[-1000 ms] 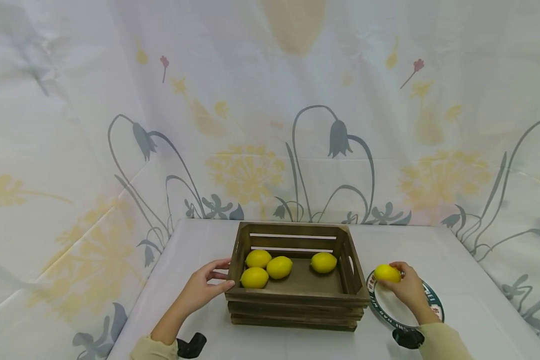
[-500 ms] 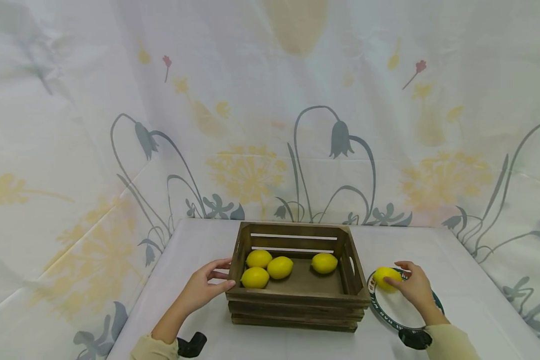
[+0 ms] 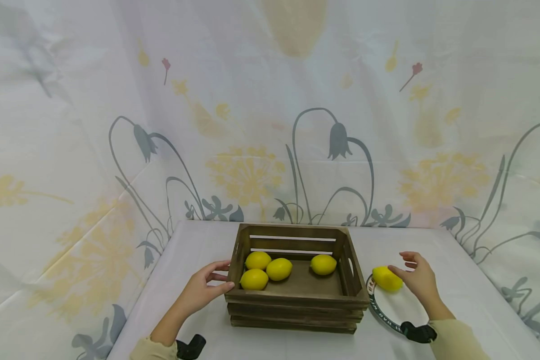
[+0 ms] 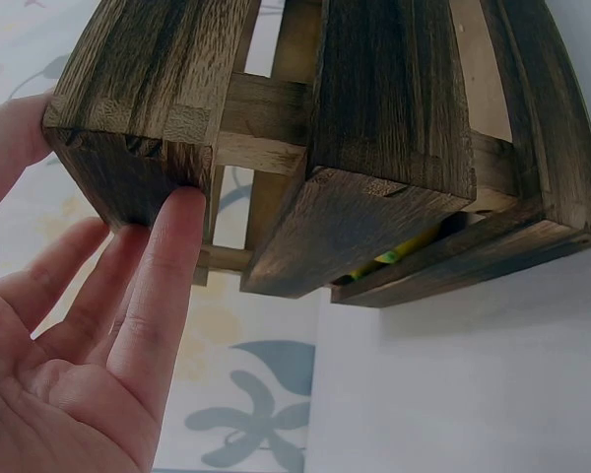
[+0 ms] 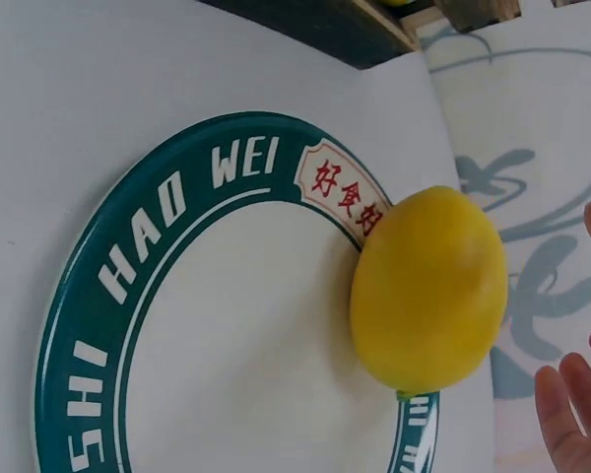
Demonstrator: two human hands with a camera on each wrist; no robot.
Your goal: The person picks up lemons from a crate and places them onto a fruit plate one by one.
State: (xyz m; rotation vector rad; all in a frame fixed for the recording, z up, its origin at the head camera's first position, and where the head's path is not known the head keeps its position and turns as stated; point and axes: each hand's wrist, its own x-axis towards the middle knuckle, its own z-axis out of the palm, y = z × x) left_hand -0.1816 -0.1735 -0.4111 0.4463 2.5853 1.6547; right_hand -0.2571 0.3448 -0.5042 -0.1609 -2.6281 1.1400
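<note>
A brown slatted wooden crate (image 3: 297, 309) stands mid-table with lemons inside: a cluster (image 3: 279, 269) at its left and a lone lemon (image 3: 323, 265) towards its right. My left hand (image 3: 204, 287) touches the crate's near left corner, thumb and nearly straight fingers against the wood (image 4: 177, 89). Right of the crate, a lemon (image 3: 387, 278) lies on a white plate with a green lettered rim (image 5: 108, 286), over the rim's far side. Beside that lemon is my right hand (image 3: 422, 281), fingers spread and holding nothing; a gap separates them in the right wrist view.
A white cloth covers the table (image 3: 198, 330). Behind and on both sides hangs a pale curtain with flower prints (image 3: 252, 100). Black wrist devices (image 3: 191, 347) sit by both cuffs. The crate's right wall stands close to the plate's left rim.
My right hand has let go of the lemon, which now lies on the plate's rim, and has drawn back to the right with its fingers opening. The left hand and crate stay put.
</note>
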